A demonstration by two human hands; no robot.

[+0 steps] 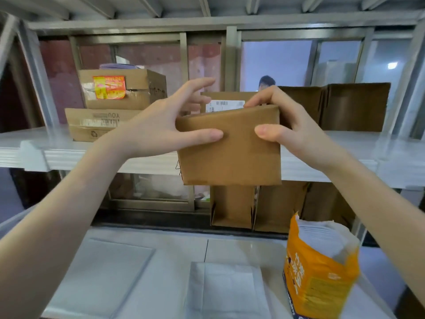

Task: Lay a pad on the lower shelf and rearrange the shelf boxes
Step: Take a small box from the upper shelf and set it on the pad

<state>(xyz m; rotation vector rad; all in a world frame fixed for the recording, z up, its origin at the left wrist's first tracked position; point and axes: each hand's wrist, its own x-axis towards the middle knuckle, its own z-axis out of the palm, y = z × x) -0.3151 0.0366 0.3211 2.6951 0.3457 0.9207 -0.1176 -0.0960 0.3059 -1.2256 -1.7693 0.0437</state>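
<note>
I hold a small plain brown cardboard box [232, 155] in front of the upper shelf's edge [92, 155]. My right hand [292, 125] grips its top right corner, thumb on the front face. My left hand [165, 118] touches its left side with the thumb on the front and the fingers spread behind. White pads [226, 288] lie flat on the lower shelf [174, 240] below. Behind the held box stands another box with a white barcode label [226, 104].
Two stacked cardboard boxes [110, 107] sit at the upper shelf's left, and an open empty carton [345, 107] at its right. Open cartons [257, 208] stand at the back of the lower shelf. An orange pack of pads [319, 275] stands at the lower right. A person is behind the window.
</note>
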